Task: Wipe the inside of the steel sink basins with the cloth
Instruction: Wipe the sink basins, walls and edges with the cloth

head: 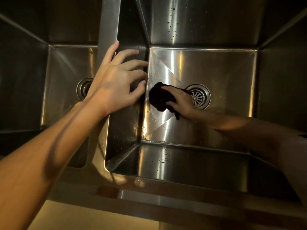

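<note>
I look down into a double steel sink. Deep in the right basin (224,68), my right hand (180,101) grips a dark bunched cloth (157,97) and holds it down on the basin floor, just left of the round drain strainer (199,97). Its fingers curl over the cloth. My left hand (119,77) rests on the steel divider (108,30) between the basins, fingers spread and relaxed, holding nothing. The left basin (66,67) lies beyond my left forearm, its drain (83,87) partly hidden by the wrist.
Water drops dot the right basin's back wall (172,22) and near wall (164,160). The sink's front rim (149,196) runs across the bottom, with a lit yellowish surface (93,218) below it. Steep steel walls close in each basin.
</note>
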`<action>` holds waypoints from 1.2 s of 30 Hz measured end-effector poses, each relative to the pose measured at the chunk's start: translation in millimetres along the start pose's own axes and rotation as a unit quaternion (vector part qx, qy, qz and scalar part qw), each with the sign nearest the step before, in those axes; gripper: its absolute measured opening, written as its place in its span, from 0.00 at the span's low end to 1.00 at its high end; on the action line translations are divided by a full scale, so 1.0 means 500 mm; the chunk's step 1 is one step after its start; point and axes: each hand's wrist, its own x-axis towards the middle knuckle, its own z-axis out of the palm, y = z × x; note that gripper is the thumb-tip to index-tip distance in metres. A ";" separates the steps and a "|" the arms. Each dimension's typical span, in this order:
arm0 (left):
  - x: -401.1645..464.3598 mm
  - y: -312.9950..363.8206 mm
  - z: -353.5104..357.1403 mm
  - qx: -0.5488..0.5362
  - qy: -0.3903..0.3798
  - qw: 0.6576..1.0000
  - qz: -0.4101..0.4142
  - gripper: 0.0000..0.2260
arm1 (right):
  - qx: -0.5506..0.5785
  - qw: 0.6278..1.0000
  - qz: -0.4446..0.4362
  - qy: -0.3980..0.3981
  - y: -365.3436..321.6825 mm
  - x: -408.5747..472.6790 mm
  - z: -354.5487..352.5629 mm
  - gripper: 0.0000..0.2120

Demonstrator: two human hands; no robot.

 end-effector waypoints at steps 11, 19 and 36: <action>0.000 0.003 0.002 0.017 0.003 1.000 0.006 0.16 | -0.013 0.987 -0.110 -0.116 0.002 -0.132 0.050 0.29; 0.000 0.003 0.002 0.017 -0.004 1.000 0.001 0.16 | 0.007 1.000 0.012 -0.007 -0.005 -0.031 -0.004 0.32; 0.000 0.004 -0.002 0.010 -0.003 1.000 0.003 0.17 | -0.012 0.998 -0.013 -0.057 0.014 -0.122 0.001 0.31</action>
